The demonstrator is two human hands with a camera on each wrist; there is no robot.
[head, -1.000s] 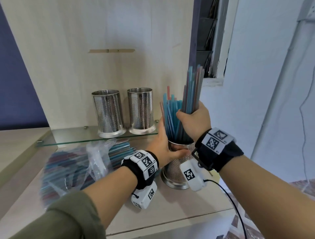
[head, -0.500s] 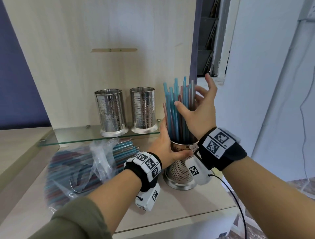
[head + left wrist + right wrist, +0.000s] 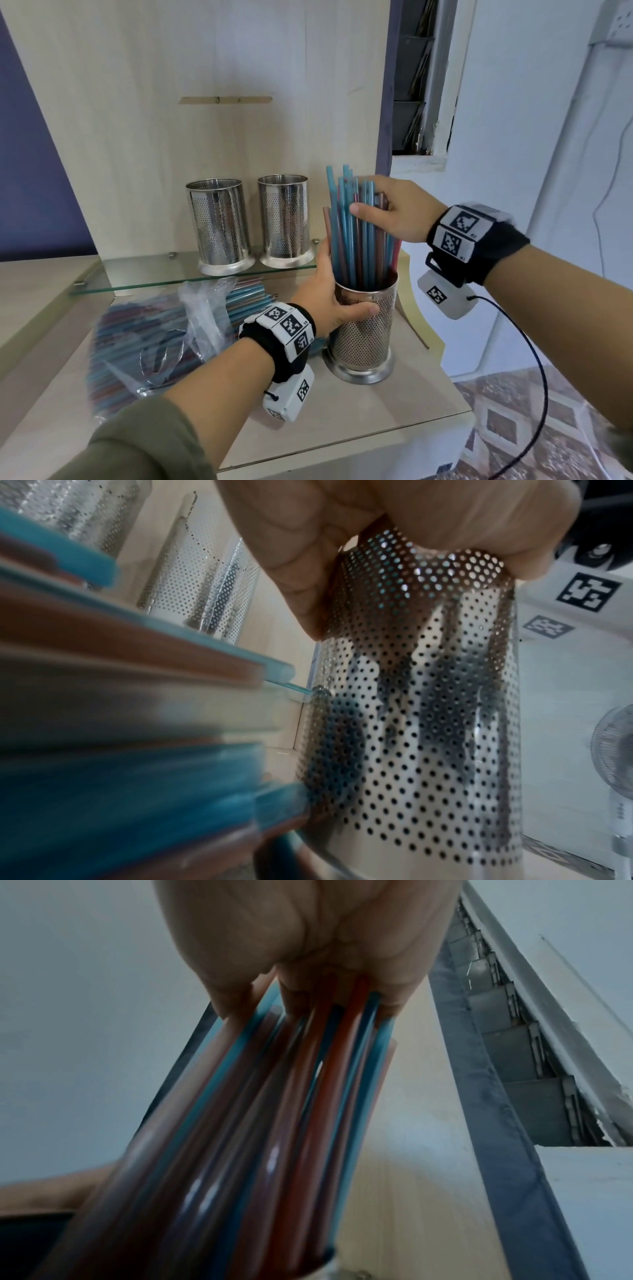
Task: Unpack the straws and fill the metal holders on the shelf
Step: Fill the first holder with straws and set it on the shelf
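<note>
A perforated metal holder [image 3: 363, 339] stands on the wooden counter with blue and red straws [image 3: 346, 240] upright in it. My left hand [image 3: 329, 301] grips the holder just below its rim, thumb in front; the left wrist view shows the same hand [image 3: 342, 547] wrapped on the holder [image 3: 411, 723]. My right hand [image 3: 383, 205] holds the upper part of the straws, thumb in front and fingers behind. In the right wrist view the straws [image 3: 291, 1110] run down from my palm [image 3: 308, 934]. Two empty holders [image 3: 219, 226] [image 3: 286, 219] stand on the glass shelf [image 3: 154, 274].
An opened clear plastic bag of loose straws [image 3: 154, 329] lies on the counter left of my left arm. The wooden back panel rises behind the shelf. The counter's right edge [image 3: 445, 387] is close to the holder, with a tiled floor beyond.
My right hand let go of the straws, spread open beside them, and now holds them again near their tops. The straws have dropped into the holder. My left hand kept its grip.
</note>
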